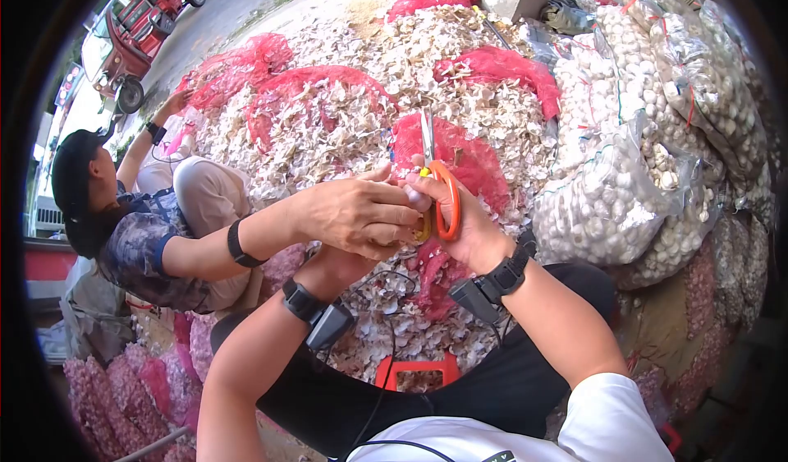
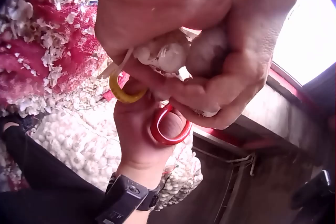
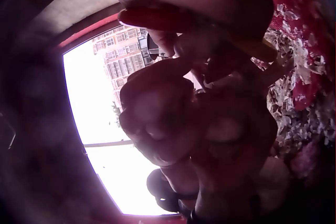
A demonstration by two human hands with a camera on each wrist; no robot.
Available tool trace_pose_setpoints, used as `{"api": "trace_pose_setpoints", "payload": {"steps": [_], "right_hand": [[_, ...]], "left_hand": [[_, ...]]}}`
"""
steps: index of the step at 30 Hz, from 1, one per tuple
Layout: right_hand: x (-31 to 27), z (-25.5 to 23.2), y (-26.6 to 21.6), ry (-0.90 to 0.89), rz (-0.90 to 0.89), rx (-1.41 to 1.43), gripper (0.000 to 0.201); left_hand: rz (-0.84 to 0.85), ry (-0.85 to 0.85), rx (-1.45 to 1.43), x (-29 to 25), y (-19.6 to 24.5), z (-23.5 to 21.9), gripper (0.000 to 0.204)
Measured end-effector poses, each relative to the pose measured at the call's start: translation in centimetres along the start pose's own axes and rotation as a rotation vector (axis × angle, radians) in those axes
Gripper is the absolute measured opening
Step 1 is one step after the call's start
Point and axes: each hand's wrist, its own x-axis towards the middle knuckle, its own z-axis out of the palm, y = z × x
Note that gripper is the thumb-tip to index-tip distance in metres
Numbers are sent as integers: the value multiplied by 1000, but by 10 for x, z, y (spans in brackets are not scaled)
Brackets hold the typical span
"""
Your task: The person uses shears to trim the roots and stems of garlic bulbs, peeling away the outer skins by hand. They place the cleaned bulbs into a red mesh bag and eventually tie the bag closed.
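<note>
Scissors (image 1: 436,169), one pair with two handle loops, stand blades-upward in the right grip (image 1: 476,230), which is curled round the handles with its digits in the loops. Just left of the scissors, at least two pale garlic bulbs (image 2: 163,56) sit among three hands in all. The left grip (image 2: 165,8) lies against them, but its fingertips are hidden, so I cannot tell whether it is closed. The third, a seated person's grip (image 1: 353,211), comes from the left of the scissors and curls its fingers over the bulbs from above. That one seated person (image 1: 135,252) is well left of the scissors, wearing one black cap (image 1: 80,166). Around and behind the scissors spreads one wide heap of garlic skins (image 1: 328,137) with at least five red nets (image 1: 501,69) on it. Right of the scissors are more than three clear bags (image 1: 603,203) of garlic, overlapping too much to count exactly. One red plastic frame (image 1: 414,366) shows below the scissors, between two black-trousered legs (image 1: 525,380).
</note>
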Motion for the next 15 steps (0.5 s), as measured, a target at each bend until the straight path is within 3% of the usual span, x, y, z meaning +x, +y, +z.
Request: {"api": "trace_pose_setpoints", "payload": {"steps": [3,6,9,11,13,15], "right_hand": [[7,-16,0,-133,-20,-45,51],[5,-21,1,-92,5,-56,51],[6,-19,0,-82,5,-51,50],[11,-28,6,-86,-6,-29,47],[7,-17,3,-60,27,17,41],[8,-20,6,-95,5,-16,40]], "left_hand": [[19,4,77,-5,1,-7,53],[-25,31,185,-3,3,-18,55],[-59,-23,51,-1,5,-16,55],[-16,135,182,-2,2,-15,55],[-19,186,146,1,-2,-8,56],[-113,91,129,5,5,-6,57]]}}
